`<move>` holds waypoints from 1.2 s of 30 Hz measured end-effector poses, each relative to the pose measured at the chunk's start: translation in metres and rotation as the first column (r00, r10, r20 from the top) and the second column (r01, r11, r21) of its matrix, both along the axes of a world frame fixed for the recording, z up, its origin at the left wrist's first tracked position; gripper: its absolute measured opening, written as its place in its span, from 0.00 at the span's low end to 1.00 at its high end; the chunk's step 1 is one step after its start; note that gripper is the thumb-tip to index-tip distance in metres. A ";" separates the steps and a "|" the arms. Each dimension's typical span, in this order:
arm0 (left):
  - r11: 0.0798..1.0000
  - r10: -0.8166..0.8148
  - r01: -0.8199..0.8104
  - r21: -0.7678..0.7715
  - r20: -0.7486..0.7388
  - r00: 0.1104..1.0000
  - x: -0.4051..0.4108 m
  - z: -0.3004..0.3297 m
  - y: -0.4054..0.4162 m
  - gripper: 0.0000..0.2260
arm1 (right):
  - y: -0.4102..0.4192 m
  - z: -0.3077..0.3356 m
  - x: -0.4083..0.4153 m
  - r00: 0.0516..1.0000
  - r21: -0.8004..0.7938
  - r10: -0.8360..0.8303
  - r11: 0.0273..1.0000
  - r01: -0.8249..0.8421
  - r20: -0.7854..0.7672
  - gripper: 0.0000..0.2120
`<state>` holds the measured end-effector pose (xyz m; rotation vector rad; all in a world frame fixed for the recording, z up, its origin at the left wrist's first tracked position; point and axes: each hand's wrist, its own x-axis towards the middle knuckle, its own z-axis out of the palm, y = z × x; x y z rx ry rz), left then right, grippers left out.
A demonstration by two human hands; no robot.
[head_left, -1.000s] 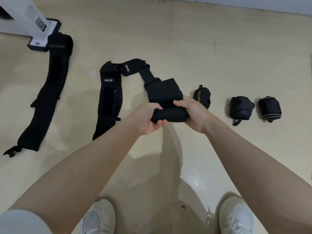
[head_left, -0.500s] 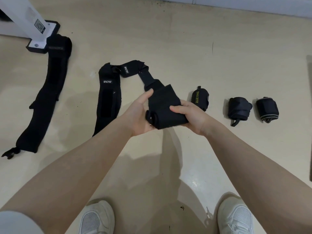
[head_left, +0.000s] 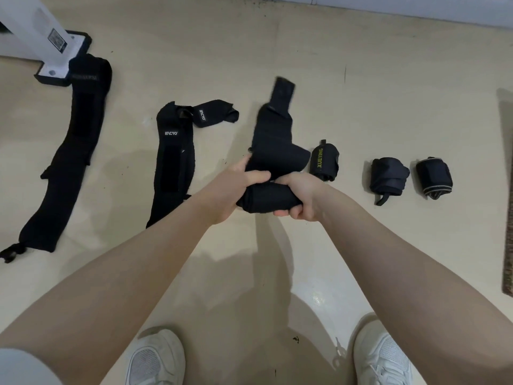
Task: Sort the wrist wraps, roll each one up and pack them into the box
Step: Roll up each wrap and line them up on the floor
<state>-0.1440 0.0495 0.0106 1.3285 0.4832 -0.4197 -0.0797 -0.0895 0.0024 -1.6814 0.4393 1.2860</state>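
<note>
My left hand (head_left: 231,190) and my right hand (head_left: 301,197) both grip a black wrist wrap (head_left: 273,151) that is partly rolled. The rolled part sits between my palms. Its loose tail stands up and away from me, lifted off the floor. To the left a second unrolled black wrap (head_left: 173,162) with a white logo lies flat on the floor. A longer black strap (head_left: 69,157) lies further left. Three rolled wraps stand in a row on the right: one with yellow lettering (head_left: 324,162), a plain one (head_left: 388,177) and one with a grey edge (head_left: 434,177). No box is in view.
A white stand foot (head_left: 59,65) rests on the floor at the top left, touching the long strap's end. A dark mat edge (head_left: 508,190) runs along the right border. My two white shoes (head_left: 155,359) show at the bottom. The wall base runs across the top.
The wrap's tail has come off the floor and away from the left wrap, and now sticks up. My hands have closed tighter on a thicker roll.
</note>
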 end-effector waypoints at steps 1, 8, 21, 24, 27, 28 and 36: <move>0.996 -0.092 0.091 0.018 0.036 0.995 -0.001 0.001 0.001 0.18 | -0.001 0.001 0.002 1.000 -0.017 0.007 1.000 -0.007 -0.007 0.02; 0.969 -0.221 0.203 0.140 0.127 0.967 -0.008 0.007 -0.001 0.27 | -0.015 0.010 0.008 0.992 0.098 0.128 0.987 -0.126 -0.016 0.06; 0.996 -0.088 0.090 0.010 -0.110 0.990 -0.007 0.009 -0.012 0.11 | -0.018 0.013 0.019 0.945 0.540 -0.294 0.824 0.175 0.143 0.12; 0.997 -0.065 0.071 0.026 -0.186 0.980 -0.005 0.009 -0.011 0.13 | -0.014 0.014 0.016 0.929 0.490 -0.316 0.851 0.189 0.191 0.14; 0.999 0.019 -0.032 -0.037 -0.306 0.952 -0.004 0.013 -0.012 0.09 | -0.010 0.011 0.014 0.923 0.435 -0.275 0.890 0.137 0.271 0.18; 0.994 0.048 -0.081 -0.076 -0.362 0.931 -0.003 0.016 -0.012 0.06 | -0.008 0.010 0.013 0.920 0.419 -0.254 0.901 0.113 0.298 0.17; 0.883 0.148 -0.365 -0.295 -0.563 0.813 0.001 0.025 -0.008 0.08 | -0.004 0.005 0.010 0.919 0.412 -0.192 0.910 0.036 0.344 0.11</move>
